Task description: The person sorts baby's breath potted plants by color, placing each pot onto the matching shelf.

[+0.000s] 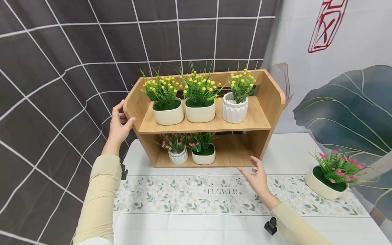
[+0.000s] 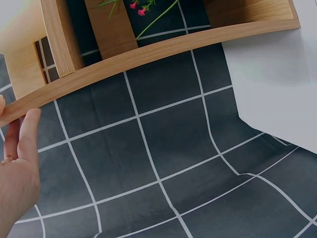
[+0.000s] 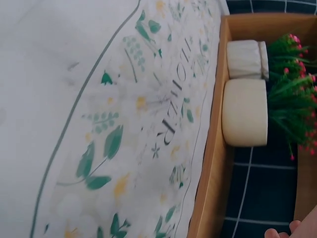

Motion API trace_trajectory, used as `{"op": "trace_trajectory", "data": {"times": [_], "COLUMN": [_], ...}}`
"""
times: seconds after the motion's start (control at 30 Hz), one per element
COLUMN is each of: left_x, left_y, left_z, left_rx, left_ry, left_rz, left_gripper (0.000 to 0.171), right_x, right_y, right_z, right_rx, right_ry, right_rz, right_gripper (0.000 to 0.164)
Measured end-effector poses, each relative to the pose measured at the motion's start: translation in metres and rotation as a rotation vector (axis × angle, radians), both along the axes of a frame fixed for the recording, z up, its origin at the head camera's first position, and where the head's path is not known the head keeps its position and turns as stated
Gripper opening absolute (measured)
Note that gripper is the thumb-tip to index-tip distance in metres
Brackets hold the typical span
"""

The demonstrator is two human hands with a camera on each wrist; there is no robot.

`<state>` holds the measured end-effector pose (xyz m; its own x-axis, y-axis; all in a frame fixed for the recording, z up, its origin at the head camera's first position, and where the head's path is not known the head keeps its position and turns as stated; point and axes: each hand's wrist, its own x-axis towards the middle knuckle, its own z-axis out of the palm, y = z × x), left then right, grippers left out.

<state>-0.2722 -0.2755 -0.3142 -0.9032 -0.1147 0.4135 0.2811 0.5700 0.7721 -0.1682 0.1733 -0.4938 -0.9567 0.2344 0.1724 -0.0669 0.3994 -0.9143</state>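
Observation:
A two-tier wooden shelf [image 1: 196,130] stands on the table. My left hand [image 1: 118,126] holds the front edge of its left side panel, fingers on the outer face and thumb at the front; the left wrist view shows fingers [image 2: 28,134] against the panel [image 2: 124,59]. My right hand [image 1: 256,175] is in front of the lower tier's right end, fingers apart, holding nothing. On the lower tier are a white ribbed pot [image 1: 178,157] and a cream oval pot [image 1: 203,158], both with pink flowers. The upper tier holds two cream oval pots [image 1: 168,115] [image 1: 200,113] and a white fluted pot [image 1: 235,110], all yellow-flowered.
Another cream oval pot [image 1: 326,187] with pink flowers stands at the table's right. A floral runner [image 1: 171,195] lettered FLOWER crosses the white tablecloth [image 1: 183,228]. Behind the shelf hangs a dark cloth [image 1: 101,44] with white grid lines.

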Motion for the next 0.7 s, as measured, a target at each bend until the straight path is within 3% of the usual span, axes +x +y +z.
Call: {"op": "trace_trajectory", "data": {"times": [0.37, 0.7], "left_x": [0.000, 0.000], "left_y": [0.001, 0.000], "left_z": [0.001, 0.001], "left_rx": [-0.016, 0.008], "left_ry": [0.007, -0.002], "left_rz": [0.007, 0.003], "left_gripper": [0.067, 0.069], "right_x": [0.021, 0.048], "right_y": [0.036, 0.075], "right_z": [0.003, -0.009], "right_rx": [0.027, 0.044], "right_ry": [-0.009, -0.082], "right_rz": [-0.122, -0.294], "right_gripper": [0.069, 0.070]}}
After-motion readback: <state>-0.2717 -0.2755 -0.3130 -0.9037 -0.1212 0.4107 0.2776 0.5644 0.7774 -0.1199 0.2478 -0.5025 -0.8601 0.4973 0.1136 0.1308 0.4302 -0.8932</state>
